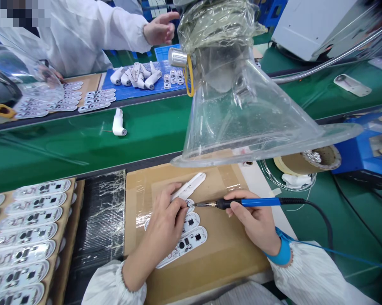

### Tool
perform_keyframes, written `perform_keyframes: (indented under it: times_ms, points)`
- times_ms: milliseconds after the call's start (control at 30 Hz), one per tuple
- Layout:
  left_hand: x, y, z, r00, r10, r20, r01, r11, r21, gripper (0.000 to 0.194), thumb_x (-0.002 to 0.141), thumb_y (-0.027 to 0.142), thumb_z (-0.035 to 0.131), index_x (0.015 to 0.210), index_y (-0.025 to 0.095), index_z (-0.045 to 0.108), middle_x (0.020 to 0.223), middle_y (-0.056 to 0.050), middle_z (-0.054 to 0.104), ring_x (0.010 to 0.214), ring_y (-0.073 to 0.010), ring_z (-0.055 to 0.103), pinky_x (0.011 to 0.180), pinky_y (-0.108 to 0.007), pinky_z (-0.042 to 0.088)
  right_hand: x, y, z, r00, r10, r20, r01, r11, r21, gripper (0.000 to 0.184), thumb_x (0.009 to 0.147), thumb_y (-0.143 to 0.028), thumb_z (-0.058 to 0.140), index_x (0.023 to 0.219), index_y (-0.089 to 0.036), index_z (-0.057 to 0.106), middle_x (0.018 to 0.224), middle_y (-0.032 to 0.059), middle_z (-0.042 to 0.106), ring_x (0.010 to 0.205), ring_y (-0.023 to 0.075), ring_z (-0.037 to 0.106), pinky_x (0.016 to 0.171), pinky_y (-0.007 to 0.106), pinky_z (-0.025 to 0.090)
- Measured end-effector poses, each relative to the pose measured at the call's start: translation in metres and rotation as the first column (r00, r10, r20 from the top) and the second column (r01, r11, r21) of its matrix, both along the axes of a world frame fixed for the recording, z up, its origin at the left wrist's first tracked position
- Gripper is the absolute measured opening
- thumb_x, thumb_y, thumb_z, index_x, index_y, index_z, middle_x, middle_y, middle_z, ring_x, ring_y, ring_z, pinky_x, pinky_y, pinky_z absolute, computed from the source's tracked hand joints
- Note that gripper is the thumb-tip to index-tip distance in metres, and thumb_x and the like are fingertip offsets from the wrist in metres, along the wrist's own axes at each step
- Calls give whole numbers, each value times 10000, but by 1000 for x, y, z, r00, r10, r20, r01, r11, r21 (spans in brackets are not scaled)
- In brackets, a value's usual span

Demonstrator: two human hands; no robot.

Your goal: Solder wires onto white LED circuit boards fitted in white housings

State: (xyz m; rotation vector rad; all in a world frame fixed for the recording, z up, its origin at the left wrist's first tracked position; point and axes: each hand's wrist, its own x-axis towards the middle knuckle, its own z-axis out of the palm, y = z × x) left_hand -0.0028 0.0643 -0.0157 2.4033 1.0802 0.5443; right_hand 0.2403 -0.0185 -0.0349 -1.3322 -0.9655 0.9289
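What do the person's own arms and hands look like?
The left hand and right hand are bare, without gloves. Loose white sleeves gather at the cuffs. A bright blue band circles the right wrist, with a thin blue cord attached.

Soldering iron: I count one
Hands at work: two, left hand and right hand
White shell: one
Circuit boards near them: I make out three
Boards at far left: seven in the full column, three cut off
Clear hoods: two
Blue wristband: one
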Motion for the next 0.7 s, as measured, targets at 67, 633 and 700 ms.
perform_keyframes:
  times_ms: [67,633,700]
  points:
    - [0,0,0,1000,9,9,-9,1000,-4,138,1082,113,508,1006,218,555,1480,-132,477,1412,-311,535,1083,-528,550,-1,1,0,1000,-3,-7,3,1000,9,63,998,-280,735,1024,-278,792,780,-3,734,630,145,691,573,222,557]
    - [10,-4,-6,992,112,60,-116,991,60,143,1047,104,560,986,233,572,1340,-88,574,1222,-269,593,997,-455,487,-7,5,1,999,-36,12,36,998,57,90,976,-220,732,1015,-272,795,834,-7,735,658,126,715,618,194,591]
    - [11,-4,-6,992,112,60,-117,990,75,147,1039,95,567,981,231,572,1331,-89,575,1212,-271,589,995,-454,480,-7,5,1,999,-35,23,34,998,61,102,976,-212,726,1021,-274,793,850,-8,737,660,123,708,629,200,593]
